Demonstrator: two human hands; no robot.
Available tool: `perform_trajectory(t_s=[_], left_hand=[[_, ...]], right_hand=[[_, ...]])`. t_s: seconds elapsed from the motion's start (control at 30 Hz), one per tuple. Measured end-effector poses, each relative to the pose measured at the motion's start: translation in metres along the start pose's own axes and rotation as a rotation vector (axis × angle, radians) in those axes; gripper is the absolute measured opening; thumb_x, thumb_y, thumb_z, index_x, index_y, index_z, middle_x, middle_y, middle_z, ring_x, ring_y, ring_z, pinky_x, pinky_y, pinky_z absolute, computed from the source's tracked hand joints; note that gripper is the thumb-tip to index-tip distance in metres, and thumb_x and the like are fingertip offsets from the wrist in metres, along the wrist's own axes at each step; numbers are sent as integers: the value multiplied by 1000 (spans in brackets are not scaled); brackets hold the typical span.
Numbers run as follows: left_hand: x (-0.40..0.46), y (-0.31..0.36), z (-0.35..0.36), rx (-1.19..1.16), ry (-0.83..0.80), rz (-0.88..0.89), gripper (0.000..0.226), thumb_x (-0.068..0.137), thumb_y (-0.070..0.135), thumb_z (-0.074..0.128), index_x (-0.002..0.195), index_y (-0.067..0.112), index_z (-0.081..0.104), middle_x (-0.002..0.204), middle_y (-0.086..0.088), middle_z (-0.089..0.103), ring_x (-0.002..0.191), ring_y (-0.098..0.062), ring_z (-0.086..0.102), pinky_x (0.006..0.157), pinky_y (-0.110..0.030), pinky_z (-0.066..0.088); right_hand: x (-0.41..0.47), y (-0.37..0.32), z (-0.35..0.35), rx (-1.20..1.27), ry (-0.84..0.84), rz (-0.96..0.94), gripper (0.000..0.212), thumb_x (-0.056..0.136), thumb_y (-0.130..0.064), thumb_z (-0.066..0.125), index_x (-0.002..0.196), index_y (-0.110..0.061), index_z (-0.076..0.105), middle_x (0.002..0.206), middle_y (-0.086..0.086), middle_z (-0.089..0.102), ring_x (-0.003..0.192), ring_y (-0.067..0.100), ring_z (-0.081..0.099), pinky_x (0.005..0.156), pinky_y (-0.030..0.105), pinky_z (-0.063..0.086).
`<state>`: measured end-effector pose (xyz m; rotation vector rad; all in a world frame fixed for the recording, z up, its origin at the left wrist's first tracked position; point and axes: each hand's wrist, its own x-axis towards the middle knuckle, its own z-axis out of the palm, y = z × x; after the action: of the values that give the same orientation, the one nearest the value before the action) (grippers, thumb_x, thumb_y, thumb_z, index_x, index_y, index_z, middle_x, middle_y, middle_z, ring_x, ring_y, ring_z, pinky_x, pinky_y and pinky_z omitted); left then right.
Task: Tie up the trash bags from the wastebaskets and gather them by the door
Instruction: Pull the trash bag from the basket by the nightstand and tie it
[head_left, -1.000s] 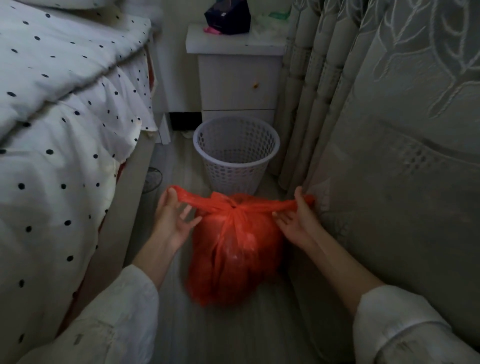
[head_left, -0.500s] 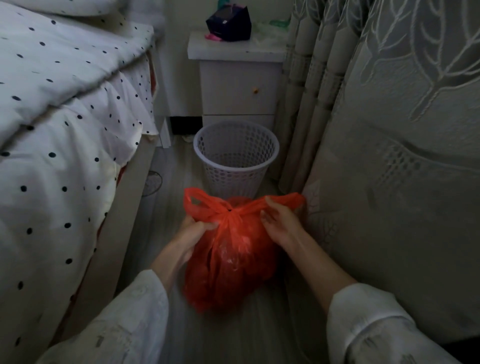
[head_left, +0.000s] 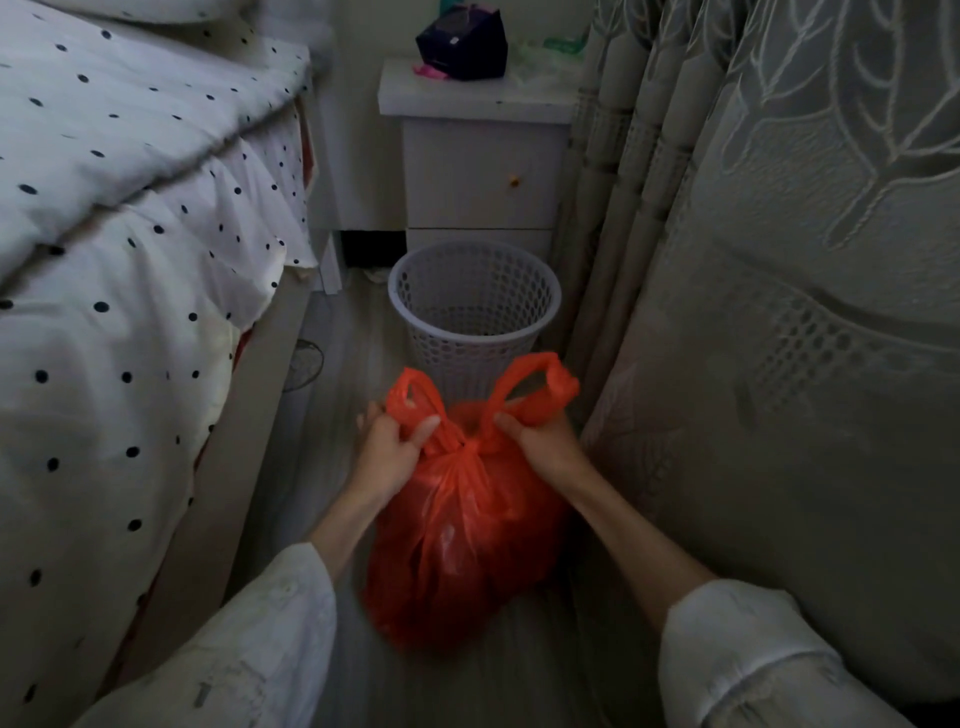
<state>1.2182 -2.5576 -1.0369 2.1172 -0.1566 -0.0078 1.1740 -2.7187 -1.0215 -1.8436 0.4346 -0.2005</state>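
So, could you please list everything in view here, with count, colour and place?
trash bag: one, red-orange, on the floor between the hands, one knot at its neck
wastebasket: one, pale perforated plastic, unlined, beyond the bag
nightstand: one, white, behind the wastebasket
dark box: one, dark purple, on the nightstand
bed: one, white bedding with dark dots, on the left
curtain: pale patterned fabric, on the right
floor: pale wood grain
left hand: grips the bag's left handle loop
right hand: grips the right handle loop
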Motion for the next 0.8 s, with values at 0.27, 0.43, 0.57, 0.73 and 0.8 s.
perform_trajectory(t_s=[0.27,0.43,0.57,0.73,0.8], left_hand=[[-2,38,6,-977,-11,-341,60,99,21,28,47,10,56,40,1,61,48,-13,59,46,-18,50],[5,21,3,-911,128,-534,38,96,4,26,63,19,34,35,4,35,25,-1,33,33,-11,35],[8,6,-6,-756,171,-598,35,93,-1,25,65,17,37,51,-3,38,25,0,41,34,-12,41],[2,11,-8,-654,194,-623,28,89,-7,30,76,6,50,36,-1,51,26,-3,45,26,-10,30],[-4,9,-5,-470,27,-558,28,88,-5,34,104,2,56,60,-6,55,45,-13,50,29,-10,28]], right_hand=[[-4,-12,7,446,-130,98,52,99,-21,33,55,-8,57,39,-2,58,43,14,49,45,19,40],[-18,-11,2,439,-271,238,36,101,-22,28,66,-14,35,31,-8,36,31,4,43,27,10,19],[-21,-6,-10,403,-346,309,35,100,-21,28,66,-15,35,32,-10,32,30,2,40,28,7,16],[-18,-3,-21,298,-310,397,31,95,-10,25,66,-15,35,34,-9,29,28,2,35,28,6,16],[-16,2,-24,268,-248,451,30,95,-10,24,67,-15,34,32,-9,30,24,1,31,28,5,16]])
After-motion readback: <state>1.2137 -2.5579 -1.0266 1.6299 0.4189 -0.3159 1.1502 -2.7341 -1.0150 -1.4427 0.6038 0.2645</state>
